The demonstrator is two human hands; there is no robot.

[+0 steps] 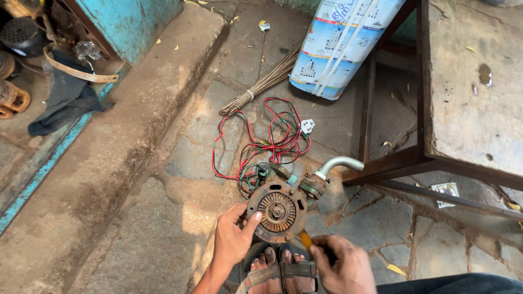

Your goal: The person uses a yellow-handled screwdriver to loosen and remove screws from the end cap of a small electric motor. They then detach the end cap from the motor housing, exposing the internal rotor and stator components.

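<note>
Nearest the camera, the right hand (340,268) is closing its fingers around a slim tool with an orange handle (305,239), which is angling up and to the left out of the fist toward the lower rim of a rusty round motor (277,212); whether the tip is touching the metal cannot be told. Just left of that grip, the left hand (233,235) is resting partly open against the motor's left rim, its fingers curling over the edge and the thumb pressing near the face, steadying it rather than enclosing it. Directly beneath both hands, two sandalled feet (280,268) are sitting side by side on the stone floor (163,218), just below the motor.

The motor is lying face up above the hands, its ribbed centre showing. To the upper right of the grip, a curved grey pipe (336,163) is rising from a fitting on the motor's side. Beyond the motor, red and green wires (267,142) are sprawling in loose loops, ending at a white plug (307,126). Farther off, a twig broom (261,84) is lying beside a printed white sack (340,43), and a worn wooden table (468,87) is standing off to the right.
</note>
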